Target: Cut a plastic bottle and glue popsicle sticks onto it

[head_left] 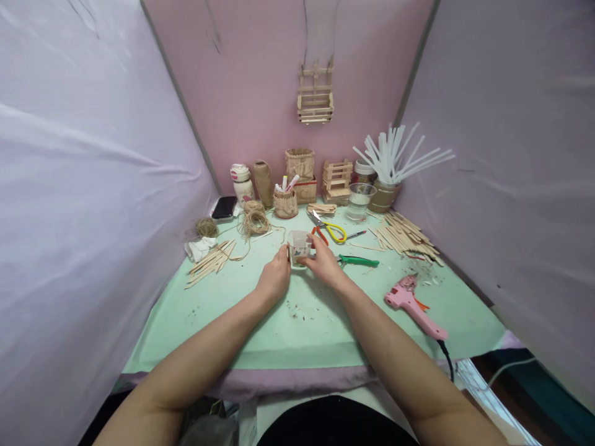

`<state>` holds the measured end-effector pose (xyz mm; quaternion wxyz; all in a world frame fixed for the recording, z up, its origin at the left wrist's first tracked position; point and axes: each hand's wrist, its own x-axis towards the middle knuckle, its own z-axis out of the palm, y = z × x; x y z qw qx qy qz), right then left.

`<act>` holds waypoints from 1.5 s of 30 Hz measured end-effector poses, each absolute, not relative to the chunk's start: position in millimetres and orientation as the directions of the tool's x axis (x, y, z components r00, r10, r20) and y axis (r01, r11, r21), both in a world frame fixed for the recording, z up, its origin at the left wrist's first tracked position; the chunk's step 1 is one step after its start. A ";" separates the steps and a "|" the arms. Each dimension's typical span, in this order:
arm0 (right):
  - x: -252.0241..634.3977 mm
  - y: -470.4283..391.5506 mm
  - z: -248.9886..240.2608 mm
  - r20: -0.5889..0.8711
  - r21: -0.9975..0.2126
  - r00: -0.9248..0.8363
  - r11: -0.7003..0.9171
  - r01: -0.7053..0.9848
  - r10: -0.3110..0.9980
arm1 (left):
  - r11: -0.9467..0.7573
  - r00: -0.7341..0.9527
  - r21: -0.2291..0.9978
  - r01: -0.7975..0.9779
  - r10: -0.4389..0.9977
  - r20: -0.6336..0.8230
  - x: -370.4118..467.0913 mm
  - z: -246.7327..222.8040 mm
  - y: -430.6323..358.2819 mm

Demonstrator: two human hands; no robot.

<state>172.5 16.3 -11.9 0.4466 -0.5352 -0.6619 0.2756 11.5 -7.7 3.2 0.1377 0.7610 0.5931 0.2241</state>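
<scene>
Between my two hands is a small whitish translucent cup [299, 241] with a printed pattern on its side. My left hand [275, 272] closes on the cup's left side. From the right, my right hand [324, 260] grips it with thumb and fingers. Just beyond the right hand lie green-handled pliers [357, 260], their jaws partly hidden by that hand. Farther back are yellow-handled scissors [333, 230] and a red-handled tool [320, 235] partly behind the cup.
A pink glue gun [413, 306] lies at right, its cord running off the table edge. Wooden sticks [406, 238] spread behind it; more sticks [211, 265] lie left near twine [255, 220]. A clear water cup [359, 203] and a pot of glue sticks [385, 193] stand at back.
</scene>
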 end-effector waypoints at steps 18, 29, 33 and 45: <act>166.3 12.8 -10.1 0.324 -0.822 -0.014 0.290 0.490 0.946 | -0.303 0.250 0.388 0.870 0.951 0.182 6.8 -2.8 -2.5; 165.5 12.4 -11.3 0.331 -0.805 -0.016 0.291 0.517 0.943 | -0.279 0.242 0.399 0.873 0.960 0.142 6.4 2.0 -1.3; 165.2 12.0 -10.9 0.330 -0.803 -0.013 0.288 0.522 0.944 | -0.268 0.238 0.375 0.888 0.963 0.125 6.4 3.3 -1.1; 164.8 10.9 -9.5 0.341 -0.784 -0.031 0.303 0.542 0.939 | -0.266 0.245 0.385 0.884 0.964 0.104 4.3 2.5 1.3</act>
